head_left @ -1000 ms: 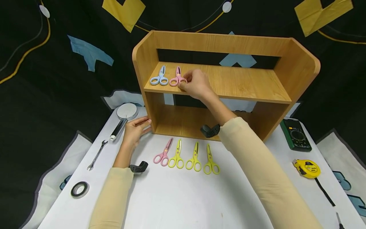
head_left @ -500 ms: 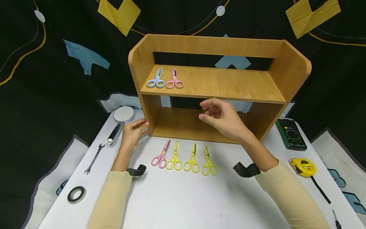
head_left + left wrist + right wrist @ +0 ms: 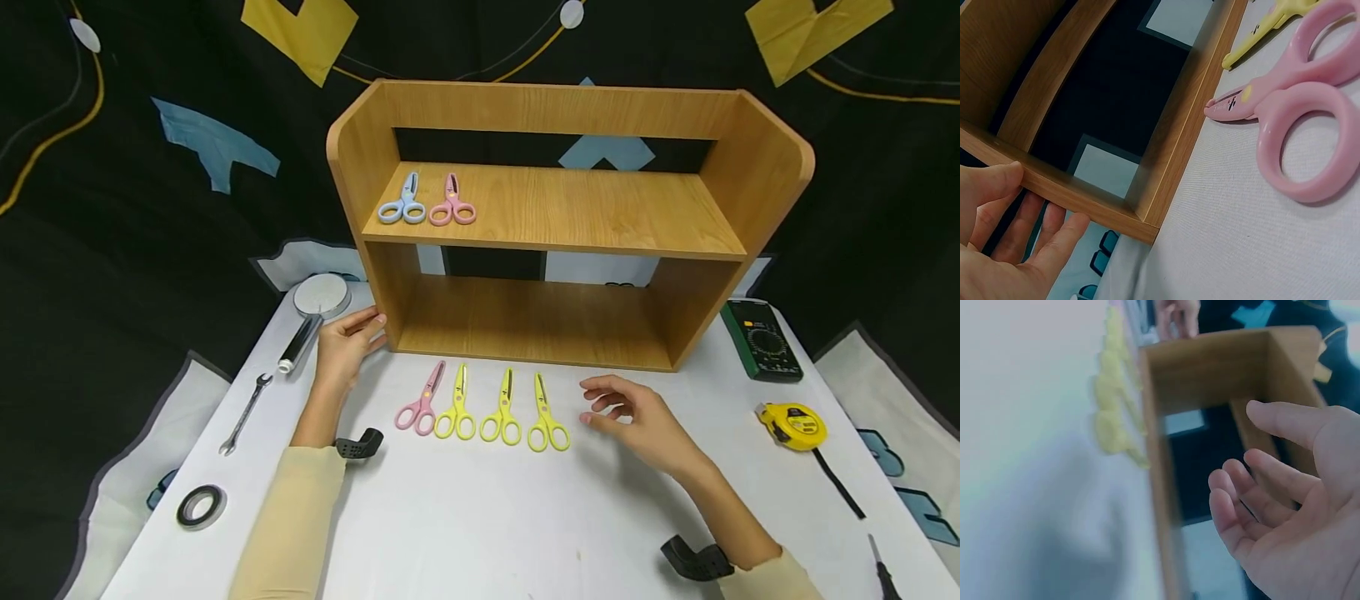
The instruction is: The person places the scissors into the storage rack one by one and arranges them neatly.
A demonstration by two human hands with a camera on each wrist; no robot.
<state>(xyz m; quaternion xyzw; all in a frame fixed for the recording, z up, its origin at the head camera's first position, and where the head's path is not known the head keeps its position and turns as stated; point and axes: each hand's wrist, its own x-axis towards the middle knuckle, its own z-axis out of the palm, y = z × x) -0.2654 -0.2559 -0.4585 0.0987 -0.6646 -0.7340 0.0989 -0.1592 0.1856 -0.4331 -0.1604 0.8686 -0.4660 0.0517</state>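
Right hand [image 3: 637,417] came down from shelf [image 3: 570,208], grip loose, empty, beside yellow scissors [image 3: 547,415]; left hand [image 3: 345,342] flat, steadying shelf side.

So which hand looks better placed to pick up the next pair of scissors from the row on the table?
Probably the right hand: it hovers open and empty just beside the rightmost yellow scissors, while the left hand rests against the wooden shelf.

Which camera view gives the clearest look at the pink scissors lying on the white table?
The left wrist view: the pink scissors fill it, close and sharp. The head view shows them whole but small, leftmost in the row. The right wrist view is blurred; only yellow shapes are clear there.
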